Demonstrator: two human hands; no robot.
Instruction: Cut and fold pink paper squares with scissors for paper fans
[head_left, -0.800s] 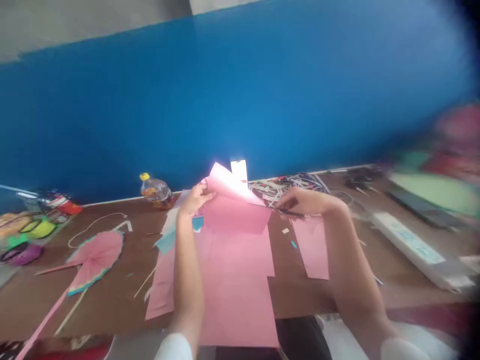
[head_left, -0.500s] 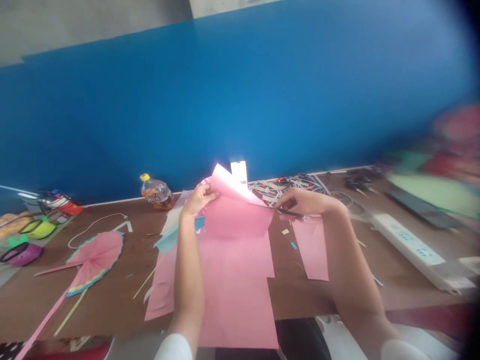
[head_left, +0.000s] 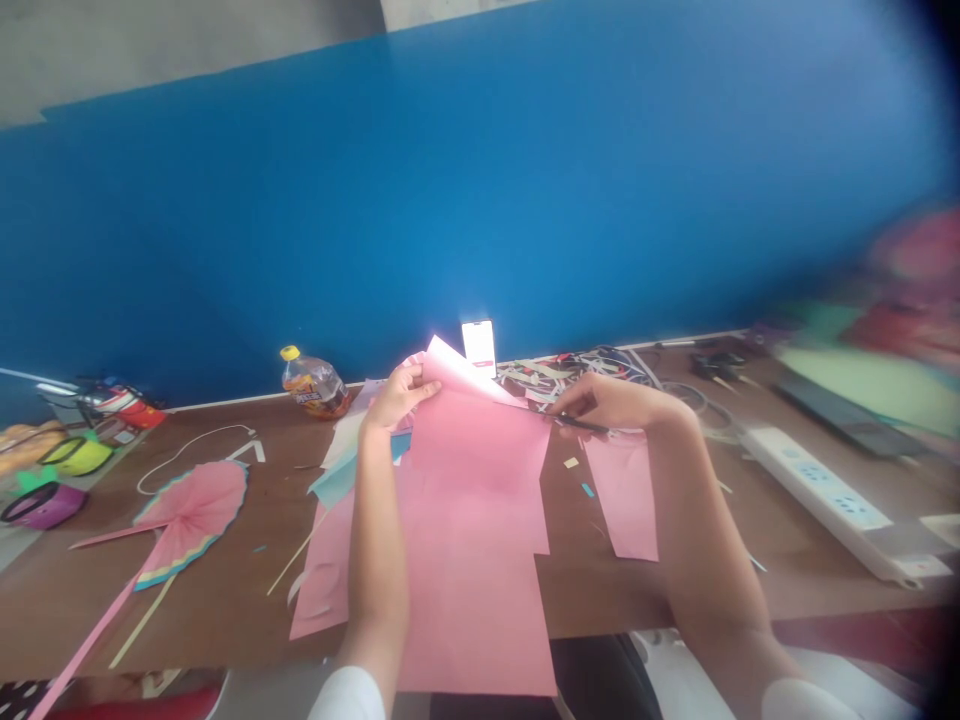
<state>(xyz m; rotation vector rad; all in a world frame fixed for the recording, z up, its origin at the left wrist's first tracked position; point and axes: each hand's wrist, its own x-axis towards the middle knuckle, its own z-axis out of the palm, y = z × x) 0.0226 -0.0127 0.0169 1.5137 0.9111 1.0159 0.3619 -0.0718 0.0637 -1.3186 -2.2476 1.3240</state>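
Observation:
A large sheet of pink paper [head_left: 472,530] lies on the wooden table [head_left: 225,620], its upper part lifted and curling toward me. My left hand [head_left: 397,395] pinches the sheet's top corner. My right hand [head_left: 604,405] holds slim dark scissors [head_left: 581,424], whose blades meet the sheet's upper right edge. A separate pink paper strip [head_left: 626,500] lies below my right hand, and pale blue paper [head_left: 337,480] sticks out from under the sheet near my left forearm.
A pink paper fan on a stick [head_left: 191,515] lies at left, beyond it several colourful craft items. A plastic bottle with a yellow cap [head_left: 315,387], a lit phone [head_left: 478,348] and paper scraps [head_left: 570,378] stand along the blue wall [head_left: 480,200]. A white power strip [head_left: 821,490] lies at right.
The sheet's upper flap has dropped from a sharp forward bend to a flatter lie. My hands have barely moved, and the view has steadied.

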